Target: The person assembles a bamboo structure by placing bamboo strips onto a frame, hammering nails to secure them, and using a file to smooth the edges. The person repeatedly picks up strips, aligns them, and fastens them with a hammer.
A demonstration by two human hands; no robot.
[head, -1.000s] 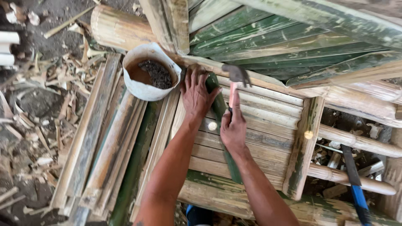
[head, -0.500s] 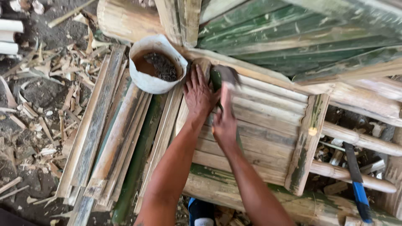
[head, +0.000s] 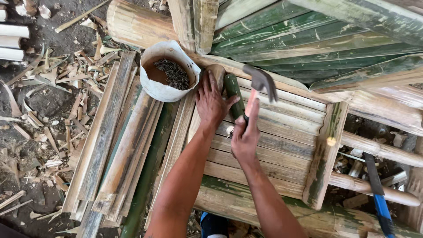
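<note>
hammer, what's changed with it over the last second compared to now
The right hand has lifted the hammer off the green strip; half a second ago its head was down on it. The grip is unchanged. The left hand stays flat by the strip, and the white tub of nails looks unmoved.

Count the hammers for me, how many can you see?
1. The hammer is in the right hand, raised over the bamboo slats beside the left hand. Others may be hidden.

This is an outdoor workshop where bamboo is cut and nailed. The dirt ground (head: 48,105) is covered with bamboo chips (head: 53,75). Split bamboo strips (head: 114,145) lie in a pile, beside a white bucket (head: 169,90) of nails and a hammer (head: 260,81).
</note>
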